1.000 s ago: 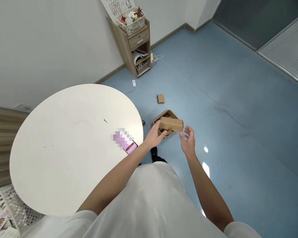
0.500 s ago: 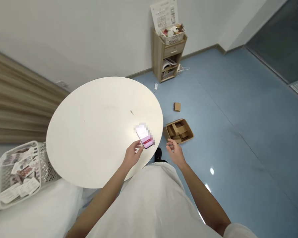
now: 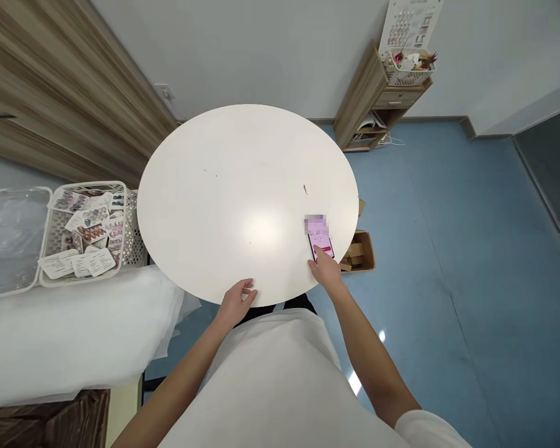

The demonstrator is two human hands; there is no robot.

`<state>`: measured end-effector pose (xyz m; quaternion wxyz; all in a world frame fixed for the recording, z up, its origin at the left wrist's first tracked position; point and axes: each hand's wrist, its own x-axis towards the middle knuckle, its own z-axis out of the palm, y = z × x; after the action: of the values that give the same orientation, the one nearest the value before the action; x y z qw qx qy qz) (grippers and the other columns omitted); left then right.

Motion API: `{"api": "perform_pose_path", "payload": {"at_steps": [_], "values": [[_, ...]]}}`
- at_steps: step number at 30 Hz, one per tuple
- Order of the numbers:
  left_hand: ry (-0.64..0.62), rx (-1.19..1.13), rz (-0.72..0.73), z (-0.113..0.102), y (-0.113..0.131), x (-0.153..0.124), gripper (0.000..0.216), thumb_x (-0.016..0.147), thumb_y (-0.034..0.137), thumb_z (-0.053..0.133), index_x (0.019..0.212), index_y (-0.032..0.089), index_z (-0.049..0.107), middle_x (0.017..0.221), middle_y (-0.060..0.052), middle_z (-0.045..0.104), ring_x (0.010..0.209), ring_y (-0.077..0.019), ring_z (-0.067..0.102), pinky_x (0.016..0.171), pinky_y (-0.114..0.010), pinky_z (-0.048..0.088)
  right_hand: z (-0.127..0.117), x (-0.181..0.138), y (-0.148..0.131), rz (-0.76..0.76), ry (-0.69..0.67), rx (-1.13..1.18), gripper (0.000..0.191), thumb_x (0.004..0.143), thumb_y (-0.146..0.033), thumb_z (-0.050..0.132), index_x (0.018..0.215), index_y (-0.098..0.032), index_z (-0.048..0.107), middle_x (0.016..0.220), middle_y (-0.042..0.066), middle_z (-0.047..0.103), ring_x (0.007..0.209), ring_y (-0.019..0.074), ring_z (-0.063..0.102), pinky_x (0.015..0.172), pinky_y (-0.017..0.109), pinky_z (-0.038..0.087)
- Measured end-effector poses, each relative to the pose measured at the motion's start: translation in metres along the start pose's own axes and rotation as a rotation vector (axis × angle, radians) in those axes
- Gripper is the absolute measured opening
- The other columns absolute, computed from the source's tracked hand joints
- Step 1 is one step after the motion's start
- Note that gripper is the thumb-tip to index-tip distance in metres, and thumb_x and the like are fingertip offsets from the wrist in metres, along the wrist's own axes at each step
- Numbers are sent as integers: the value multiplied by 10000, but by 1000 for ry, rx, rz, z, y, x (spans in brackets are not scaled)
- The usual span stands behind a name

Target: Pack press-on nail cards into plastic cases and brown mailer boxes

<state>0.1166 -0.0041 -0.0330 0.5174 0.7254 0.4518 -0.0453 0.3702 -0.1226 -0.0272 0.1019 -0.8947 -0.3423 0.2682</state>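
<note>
A small office-like workroom: round white table [image 3: 242,186], blue vinyl floor [image 3: 448,249], wooden cabinet [image 3: 378,102].

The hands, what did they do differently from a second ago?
The left hand let go of the small cardboard box over the carton and came back to the near edge of the round table. The right hand swung over from the carton and now touches the phone. The phone stayed on the table, the carton on the floor.

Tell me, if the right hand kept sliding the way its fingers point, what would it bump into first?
The phone. The right hand sits at the near edge of the round white table, fingers pointing up the table, and the fingertips look already on the phone's near end, so it would probably push that first.
</note>
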Motion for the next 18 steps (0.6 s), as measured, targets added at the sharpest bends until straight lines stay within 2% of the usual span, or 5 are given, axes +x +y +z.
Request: {"api": "perform_pose_path", "payload": {"at_steps": [5,11,15,18], "values": [[19,-1,-26,-8,3,-3,439,764,447,456,1111,181,493,1056,-86,588,889,-192,583,739,-336,474,7,7,-3,36,9,-42,515,789,-305,450,1283,-244,318,980,104,593,859,263,549,667,350,380],[64,-13,-14,6,16,-3,421,771,438,445,1111,194,492,1071,-77,583,903,-192,577,721,-329,471,4,12,7,-22,18,16,494,798,-308,441,1274,-240,329,916,90,604,814,238,558,647,329,385],[108,-13,10,19,26,-1,401,771,424,445,1091,188,503,1043,-79,597,879,-192,586,692,-328,476,-5,8,3,-125,39,78,490,798,-319,428,1274,-249,336,836,55,595,751,209,556,606,302,386],[180,-32,18,20,38,-3,390,772,416,449,1087,195,509,1043,-76,598,881,-193,584,653,-315,482,-9,5,-12,-239,12,122,483,800,-321,408,1273,-245,348,778,34,571,699,191,548,574,295,393]]}}
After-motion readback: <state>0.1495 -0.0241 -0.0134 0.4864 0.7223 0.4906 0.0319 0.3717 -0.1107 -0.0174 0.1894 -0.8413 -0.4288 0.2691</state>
